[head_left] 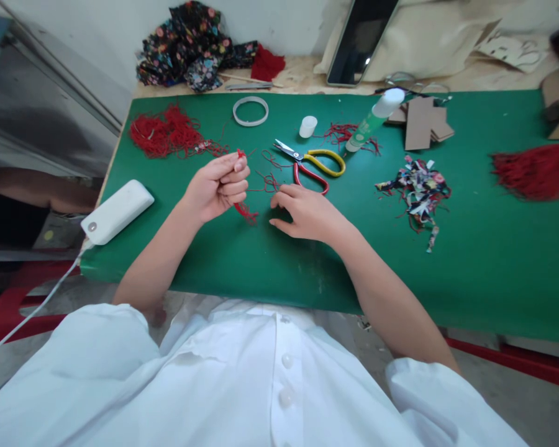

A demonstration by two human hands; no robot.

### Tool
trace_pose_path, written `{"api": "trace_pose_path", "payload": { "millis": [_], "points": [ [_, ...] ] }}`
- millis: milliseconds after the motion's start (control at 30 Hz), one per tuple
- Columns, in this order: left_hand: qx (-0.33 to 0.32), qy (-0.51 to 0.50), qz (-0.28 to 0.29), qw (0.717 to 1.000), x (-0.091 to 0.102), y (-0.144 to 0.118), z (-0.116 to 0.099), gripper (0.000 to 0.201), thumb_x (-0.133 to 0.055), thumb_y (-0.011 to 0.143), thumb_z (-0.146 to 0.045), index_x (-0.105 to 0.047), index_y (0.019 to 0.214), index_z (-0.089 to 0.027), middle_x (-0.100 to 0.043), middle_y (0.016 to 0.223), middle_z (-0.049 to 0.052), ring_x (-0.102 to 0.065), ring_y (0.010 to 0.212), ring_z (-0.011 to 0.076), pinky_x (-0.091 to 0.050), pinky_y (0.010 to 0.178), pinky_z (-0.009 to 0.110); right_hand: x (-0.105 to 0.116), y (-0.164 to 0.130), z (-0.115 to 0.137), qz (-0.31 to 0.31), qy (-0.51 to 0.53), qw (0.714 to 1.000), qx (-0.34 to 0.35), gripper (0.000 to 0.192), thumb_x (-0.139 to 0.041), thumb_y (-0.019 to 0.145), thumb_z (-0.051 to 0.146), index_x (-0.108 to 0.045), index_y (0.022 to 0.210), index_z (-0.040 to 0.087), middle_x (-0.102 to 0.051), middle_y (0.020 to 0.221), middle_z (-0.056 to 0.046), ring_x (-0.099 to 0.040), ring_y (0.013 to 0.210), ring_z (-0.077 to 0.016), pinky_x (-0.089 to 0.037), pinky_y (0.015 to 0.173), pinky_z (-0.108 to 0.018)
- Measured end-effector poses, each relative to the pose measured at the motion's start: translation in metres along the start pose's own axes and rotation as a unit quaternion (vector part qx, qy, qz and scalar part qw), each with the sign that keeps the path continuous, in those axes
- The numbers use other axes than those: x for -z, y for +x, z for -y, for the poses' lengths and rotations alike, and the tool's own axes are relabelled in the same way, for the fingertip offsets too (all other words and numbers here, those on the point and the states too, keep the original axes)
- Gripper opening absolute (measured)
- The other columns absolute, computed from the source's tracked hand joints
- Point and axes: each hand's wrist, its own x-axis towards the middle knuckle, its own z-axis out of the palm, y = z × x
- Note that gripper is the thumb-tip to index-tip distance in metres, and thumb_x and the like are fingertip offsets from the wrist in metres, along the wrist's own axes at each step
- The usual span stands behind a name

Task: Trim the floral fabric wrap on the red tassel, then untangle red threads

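Left hand (220, 186) pinching red thread bundle (245, 211), fist closed; limp, light, fraying, best held mid-bundle. Right hand (302, 214) resting half-open beside scissors (310, 164), gripping nothing.

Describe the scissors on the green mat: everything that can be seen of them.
The scissors lie flat on the green mat, silver blades slightly parted and pointing left. One handle loop is yellow, the other red, with a plastic-like coating. The red loop lies just beside the fingertips of the right hand; contact cannot be told. Loose red threads lie beside the blades. A glue bottle lies just to the right.
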Motion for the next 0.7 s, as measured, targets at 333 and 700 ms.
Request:
{"api": "trace_pose_path", "payload": {
  "millis": [333, 700],
  "points": [
    [-0.086, 0.001, -0.109, 0.990, 0.008, -0.003, -0.004, 0.033, -0.030, 0.103, -0.031, -0.030, 0.072, -0.020, -0.010, 0.063, -0.006, -0.007, 0.039, 0.0002, -0.012, 0.037, 0.016, -0.008, 0.005, -0.001, -0.056, -0.089, 0.990, -0.089, 0.026, -0.052, 0.093, 0.033, -0.060, 0.106, 0.013, -0.062, 0.106, -0.017, -0.052, 0.102, -0.0316, -0.041, 0.088, -0.044],
    [-0.114, -0.041, -0.139, 0.983, 0.009, -0.007, -0.007, 0.032, -0.023, 0.103, -0.025, -0.036, 0.075, -0.020, -0.010, 0.063, -0.005, -0.008, 0.040, 0.0030, -0.013, 0.037, 0.018, -0.017, 0.006, 0.005, -0.053, -0.057, 0.989, -0.128, 0.024, -0.044, 0.094, 0.025, -0.063, 0.105, 0.014, -0.064, 0.113, -0.018, -0.053, 0.108, -0.0340, -0.038, 0.089, -0.047]
  ]
}}
